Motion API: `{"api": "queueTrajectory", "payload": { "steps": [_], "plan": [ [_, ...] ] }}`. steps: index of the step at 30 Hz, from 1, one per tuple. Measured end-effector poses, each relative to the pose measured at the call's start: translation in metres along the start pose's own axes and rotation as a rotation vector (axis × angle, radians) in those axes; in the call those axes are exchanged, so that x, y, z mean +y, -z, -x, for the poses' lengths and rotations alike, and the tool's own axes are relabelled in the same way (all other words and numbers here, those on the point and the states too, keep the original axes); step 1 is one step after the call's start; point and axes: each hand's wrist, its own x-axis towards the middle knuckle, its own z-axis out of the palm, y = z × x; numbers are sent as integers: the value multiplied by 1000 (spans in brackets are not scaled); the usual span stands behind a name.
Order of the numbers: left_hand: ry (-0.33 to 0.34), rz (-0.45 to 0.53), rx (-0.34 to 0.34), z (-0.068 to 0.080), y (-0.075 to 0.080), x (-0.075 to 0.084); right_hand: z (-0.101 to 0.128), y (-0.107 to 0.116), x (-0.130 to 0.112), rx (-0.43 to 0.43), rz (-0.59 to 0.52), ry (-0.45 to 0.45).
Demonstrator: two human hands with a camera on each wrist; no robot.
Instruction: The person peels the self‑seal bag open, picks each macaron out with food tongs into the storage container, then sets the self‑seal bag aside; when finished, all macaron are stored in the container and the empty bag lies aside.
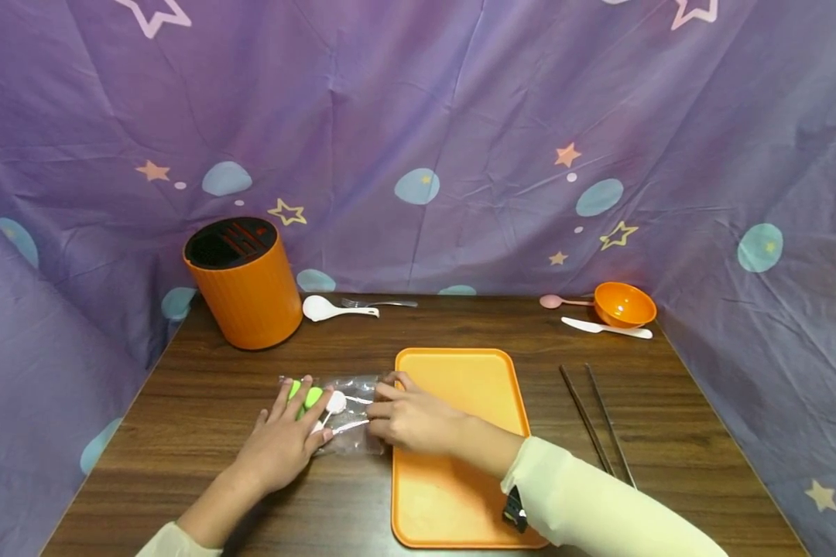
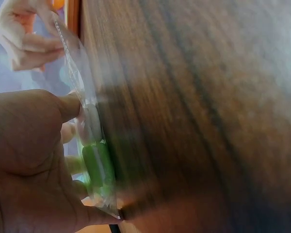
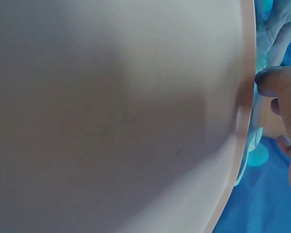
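Clock: 12 points at the purple curtain (image 1: 362, 155) with star prints; hours are read from the tray's middle.
Bag: the clear plastic pouch (image 1: 358, 439) lies on the dark wood-grain table (image 1: 181, 433) at 9 to 10 o'clock, its right end reaching the tray's edge.
Contents: bright green pieces (image 1: 313, 398) and a round white piece (image 1: 336, 401) show through the film.
Left hand: the left hand (image 1: 286, 441) has spread, fairly straight fingers resting across the pouch, not closed round it.
Right hand: the right hand (image 1: 414, 418) has bent, nearly closed fingers pinching the pouch's right end.
Tray: the orange rectangular tray (image 1: 453, 495) sits under the right forearm.
10 o'clock: an orange cylinder with a black slotted top (image 1: 258, 302).
11 o'clock: a white ladle (image 1: 316, 308) and a fork (image 1: 390, 304).
1 to 2 o'clock: a pink spoon (image 1: 551, 302), glossy orange bowl (image 1: 623, 303) and white knife (image 1: 602, 328).
3 o'clock: two long, thin dark sticks (image 1: 586, 418).
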Motion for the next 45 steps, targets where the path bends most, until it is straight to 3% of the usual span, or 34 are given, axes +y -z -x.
{"api": "queueTrajectory", "payload": {
  "steps": [5, 14, 24, 32, 39, 45],
  "plan": [
    [-8, -5, 10, 0, 1, -2, 14, -5, 5, 40, -24, -8],
    [-7, 4, 2, 4, 3, -5, 20, -8, 3, -36, -167, -64],
    [-105, 74, 35, 0, 16, -21, 25, -12, 2, -95, -312, -128],
    [-95, 120, -11, -3, 20, -35, 25, -8, 1, 9, -614, -273],
    [-128, 134, -47, -5, 27, -44, 20, -11, -5, 58, -614, -303],
    [-156, 203, -130, -7, 39, -57, 20, -8, -4, 89, -623, -324]
  ]
}}
